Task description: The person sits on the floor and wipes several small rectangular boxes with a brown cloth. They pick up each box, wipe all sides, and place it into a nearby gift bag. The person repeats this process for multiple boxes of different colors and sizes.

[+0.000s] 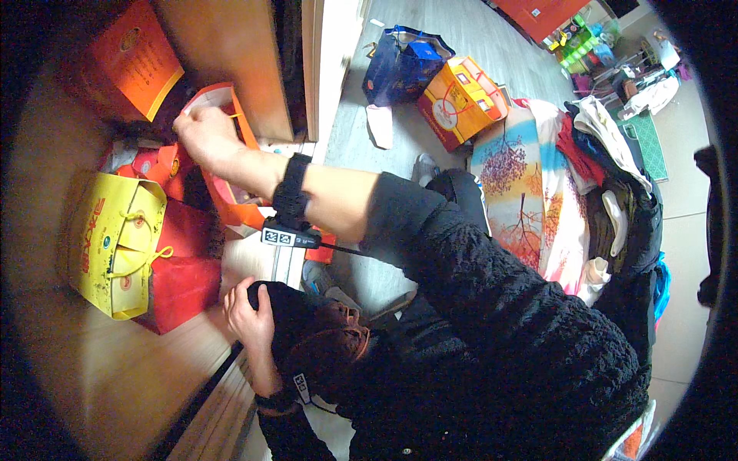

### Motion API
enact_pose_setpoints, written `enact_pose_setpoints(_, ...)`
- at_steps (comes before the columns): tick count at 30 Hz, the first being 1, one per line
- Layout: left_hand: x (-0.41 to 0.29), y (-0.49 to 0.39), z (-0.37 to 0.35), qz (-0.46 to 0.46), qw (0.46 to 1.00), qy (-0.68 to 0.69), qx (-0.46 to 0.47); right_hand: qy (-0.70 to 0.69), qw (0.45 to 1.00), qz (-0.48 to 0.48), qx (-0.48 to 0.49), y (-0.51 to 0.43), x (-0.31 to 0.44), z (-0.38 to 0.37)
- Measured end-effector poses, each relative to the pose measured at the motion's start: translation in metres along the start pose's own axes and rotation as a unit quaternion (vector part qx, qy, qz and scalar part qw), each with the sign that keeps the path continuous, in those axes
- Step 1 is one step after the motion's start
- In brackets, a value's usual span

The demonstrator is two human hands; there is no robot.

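My right hand [206, 132] lies over the near-left rim of an open orange paper gift bag [247, 129]. Its fingers are curled and partly hidden, so I cannot tell whether they pinch the paper. My left hand [251, 317] rests on black fabric, apparently my knee, thumb spread from the fingers. To the left of the orange bag stands a yellow paper gift bag [106, 242] with yellow cord handles. Red paper bags [190, 291] lie against it. Further up is an orange gift bag [138, 60] bearing print.
A wooden cabinet panel [242, 46] rises beside the bags. On the grey floor stand a dark blue bag [383, 75] and an orange-yellow gift bag [455, 104]. Patterned bedding [519, 184] bears piled clothes [611, 155]. A green basket [576, 49] is at upper right.
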State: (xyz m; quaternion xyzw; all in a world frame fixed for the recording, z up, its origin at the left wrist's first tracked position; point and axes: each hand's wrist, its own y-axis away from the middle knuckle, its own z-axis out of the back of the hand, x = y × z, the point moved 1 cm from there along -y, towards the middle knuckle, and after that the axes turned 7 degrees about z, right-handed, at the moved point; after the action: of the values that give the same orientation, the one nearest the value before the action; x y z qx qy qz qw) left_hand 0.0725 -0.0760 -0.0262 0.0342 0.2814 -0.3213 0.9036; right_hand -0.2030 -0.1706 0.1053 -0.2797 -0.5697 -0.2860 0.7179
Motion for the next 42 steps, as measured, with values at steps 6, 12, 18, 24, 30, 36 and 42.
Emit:
enact_pose_setpoints(6, 0.003, 0.000, -0.001, 0.020, 1.000, -0.011, 0.006, -0.042, 0.997, 0.059, -0.028, 0.013, 0.036, 0.054)
enact_pose_setpoints(12, 0.001, 0.002, 0.001, 0.021, 0.999, -0.030, 0.010, -0.026, 0.991, 0.127, 0.025, 0.048, 0.088, 0.118)
enact_pose_setpoints(18, -0.002, 0.001, 0.002, 0.008, 0.999, -0.026, 0.018, 0.062, 0.991, 0.117, 0.031, 0.075, 0.064, 0.181)
enact_pose_setpoints(24, -0.003, -0.003, -0.007, 0.000, 0.999, -0.023, 0.021, 0.136, 0.981, 0.028, 0.138, 0.090, 0.025, 0.248)
enact_pose_setpoints(30, -0.012, -0.005, -0.011, 0.011, 0.998, -0.048, 0.028, 0.161, 0.979, -0.022, 0.124, 0.087, -0.007, 0.284)
enact_pose_setpoints(36, -0.015, -0.006, -0.010, -0.001, 0.999, -0.038, 0.025, 0.180, 0.977, -0.039, 0.103, 0.067, -0.044, 0.310)
enact_pose_setpoints(42, -0.016, -0.007, -0.012, -0.003, 0.999, -0.033, 0.027, 0.225, 0.967, 0.008, 0.123, 0.027, -0.085, 0.336)
